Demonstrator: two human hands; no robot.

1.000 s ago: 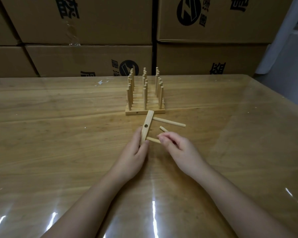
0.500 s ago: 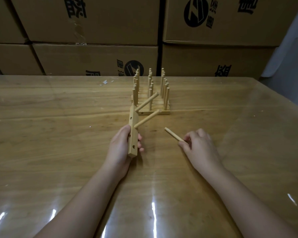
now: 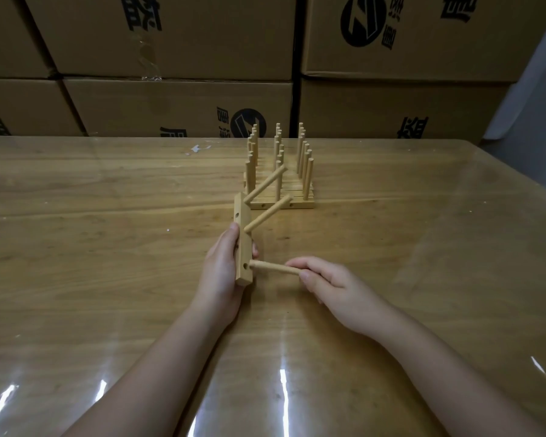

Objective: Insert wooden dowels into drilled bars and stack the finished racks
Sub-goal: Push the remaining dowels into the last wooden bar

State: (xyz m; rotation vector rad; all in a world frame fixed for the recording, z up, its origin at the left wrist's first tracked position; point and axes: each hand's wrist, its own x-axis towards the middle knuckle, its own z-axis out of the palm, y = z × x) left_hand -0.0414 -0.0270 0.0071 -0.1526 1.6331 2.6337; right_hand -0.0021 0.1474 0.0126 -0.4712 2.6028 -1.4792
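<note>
My left hand (image 3: 223,272) grips a drilled wooden bar (image 3: 242,234), held on edge and pointing away from me. Two dowels (image 3: 267,212) stick out of the bar's right face, slanting up and to the right. My right hand (image 3: 325,280) pinches a third dowel (image 3: 273,268) by its right end. That dowel lies level, and its left tip sits at the hole near the bar's near end. Behind them, a stack of finished racks (image 3: 279,171) stands on the table with several upright dowels.
The wooden table (image 3: 108,247) carries a glossy clear cover and ends at the right in a rounded edge. Stacked cardboard boxes (image 3: 177,102) wall off the far side. A small white scrap (image 3: 197,148) lies near the far edge.
My right hand picked the loose dowel off the table and brought it left to the bar's near hole. My left hand raised the bar and turned it on edge.
</note>
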